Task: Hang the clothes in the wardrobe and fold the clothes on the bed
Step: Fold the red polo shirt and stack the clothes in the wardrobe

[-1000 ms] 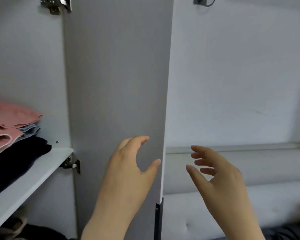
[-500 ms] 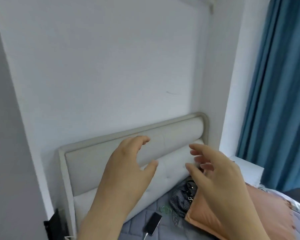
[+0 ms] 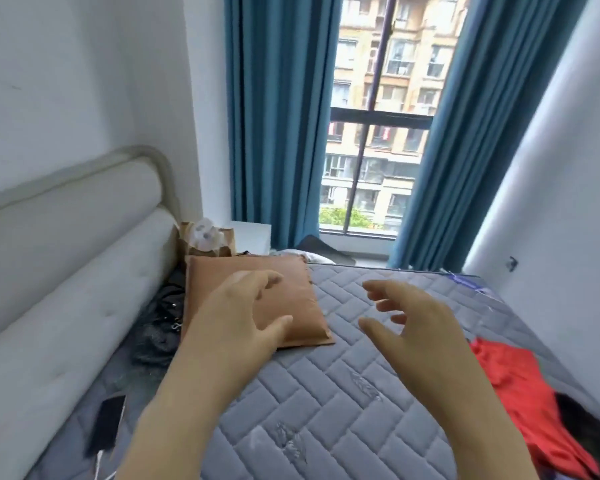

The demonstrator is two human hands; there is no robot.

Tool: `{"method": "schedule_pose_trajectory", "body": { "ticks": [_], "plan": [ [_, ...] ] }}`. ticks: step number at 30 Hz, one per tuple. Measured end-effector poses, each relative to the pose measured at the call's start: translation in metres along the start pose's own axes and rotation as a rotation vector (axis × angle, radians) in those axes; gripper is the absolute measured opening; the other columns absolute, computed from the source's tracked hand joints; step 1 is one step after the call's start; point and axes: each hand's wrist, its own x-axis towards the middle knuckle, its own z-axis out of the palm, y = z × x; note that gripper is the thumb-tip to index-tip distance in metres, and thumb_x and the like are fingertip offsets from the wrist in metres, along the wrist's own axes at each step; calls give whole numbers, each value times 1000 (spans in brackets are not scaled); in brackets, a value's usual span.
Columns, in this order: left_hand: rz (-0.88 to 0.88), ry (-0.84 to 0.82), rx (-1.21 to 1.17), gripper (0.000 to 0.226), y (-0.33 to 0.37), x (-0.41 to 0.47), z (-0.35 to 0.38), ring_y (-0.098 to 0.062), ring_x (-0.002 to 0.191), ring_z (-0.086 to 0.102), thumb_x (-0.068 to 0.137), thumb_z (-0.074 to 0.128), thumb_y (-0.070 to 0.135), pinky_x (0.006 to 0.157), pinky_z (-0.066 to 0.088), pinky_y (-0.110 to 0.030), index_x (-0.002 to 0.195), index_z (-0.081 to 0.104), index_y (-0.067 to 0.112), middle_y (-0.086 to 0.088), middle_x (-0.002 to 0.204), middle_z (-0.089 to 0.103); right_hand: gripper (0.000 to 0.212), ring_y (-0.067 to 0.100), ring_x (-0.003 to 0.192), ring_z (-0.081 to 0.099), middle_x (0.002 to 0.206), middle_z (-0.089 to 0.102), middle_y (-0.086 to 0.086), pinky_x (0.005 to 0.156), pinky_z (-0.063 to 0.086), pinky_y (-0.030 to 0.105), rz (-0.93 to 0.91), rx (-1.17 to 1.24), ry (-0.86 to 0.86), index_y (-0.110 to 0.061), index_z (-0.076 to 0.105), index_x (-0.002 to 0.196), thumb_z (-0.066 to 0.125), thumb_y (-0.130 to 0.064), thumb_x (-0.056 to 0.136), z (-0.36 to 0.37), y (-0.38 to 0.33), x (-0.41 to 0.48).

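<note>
One quilted grey mattress [image 3: 326, 393] fills the lower view, with a padded pale headboard [image 3: 66, 271] along its left side. Blue curtains [image 3: 278, 116] frame a window [image 3: 378, 133] at the far end. Over the mattress, apart from each other, hover the left hand [image 3: 236, 323] and right hand [image 3: 420, 327], both with fingers spread and loosely bent, holding nothing. A red garment [image 3: 520, 386] lies crumpled on the mattress's right edge, below the right hand, touching something dark [image 3: 582, 420] beside it. An orange pillow [image 3: 302, 299] lies near the headboard, a dark heap [image 3: 160, 323] just left of it. A phone [image 3: 106, 424] lies at the lower left.
</note>
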Motion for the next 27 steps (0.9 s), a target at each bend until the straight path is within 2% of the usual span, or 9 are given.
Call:
{"method": "schedule_pose_trajectory", "body": {
  "ticks": [3, 6, 9, 10, 11, 15, 22, 24, 27],
  "plan": [
    [91, -161, -63, 45, 22, -1, 39, 2, 98, 55, 79, 75, 27, 81, 38, -9, 120, 58, 32, 19, 112, 56, 41, 4, 96, 60, 106, 65, -12, 91, 50, 32, 134, -59, 34, -28, 64, 120, 72, -16, 82, -29, 33, -33],
    [163, -286, -102, 45, 53, -7, 74, 7, 95, 56, 81, 73, 26, 76, 41, -3, 123, 57, 31, 18, 113, 57, 40, 1, 94, 60, 108, 66, -13, 88, 45, 17, 230, -119, 57, -26, 65, 120, 71, -17, 82, -58, 64, -63],
    [214, -393, -135, 48, 92, -15, 106, -4, 107, 57, 83, 72, 23, 95, 49, -29, 127, 56, 27, 11, 121, 60, 38, 1, 91, 59, 109, 68, -11, 80, 38, 4, 314, -155, 108, -23, 67, 117, 71, -14, 80, -89, 98, -91],
    [238, -423, -139, 48, 107, -19, 117, -5, 108, 57, 83, 72, 23, 97, 49, -32, 128, 56, 26, 10, 122, 59, 38, 0, 90, 59, 109, 68, -11, 79, 38, 2, 337, -161, 128, -23, 67, 116, 71, -14, 80, -99, 110, -101],
    [268, -445, -131, 48, 121, -22, 129, -5, 107, 56, 83, 72, 24, 98, 48, -32, 128, 56, 27, 11, 122, 59, 37, 0, 90, 59, 109, 67, -11, 80, 39, 3, 358, -163, 142, -24, 67, 117, 71, -15, 81, -109, 123, -111],
    [362, -469, -102, 47, 179, -38, 185, -3, 106, 54, 83, 71, 27, 92, 43, -22, 127, 55, 28, 13, 123, 57, 40, 2, 97, 60, 112, 66, -13, 90, 49, 24, 426, -165, 193, -28, 65, 120, 72, -21, 82, -153, 180, -145],
    [473, -620, -146, 43, 280, -73, 308, 1, 104, 50, 84, 70, 27, 78, 31, -1, 124, 56, 29, 15, 121, 55, 40, 2, 101, 57, 114, 64, -13, 93, 47, 24, 559, -230, 225, -28, 63, 122, 69, -21, 84, -242, 294, -207],
    [495, -649, -139, 43, 303, -78, 343, -1, 103, 51, 84, 70, 27, 77, 31, -4, 124, 57, 28, 14, 120, 55, 39, 4, 102, 57, 115, 64, -12, 93, 47, 24, 611, -241, 223, -28, 63, 122, 68, -19, 85, -262, 325, -222],
    [492, -690, -153, 42, 329, -83, 392, -6, 102, 55, 82, 72, 23, 86, 38, -17, 122, 59, 25, 11, 118, 58, 39, 6, 102, 58, 115, 64, -10, 94, 48, 27, 669, -255, 199, -26, 62, 123, 67, -17, 85, -284, 364, -235]
  ]
}}
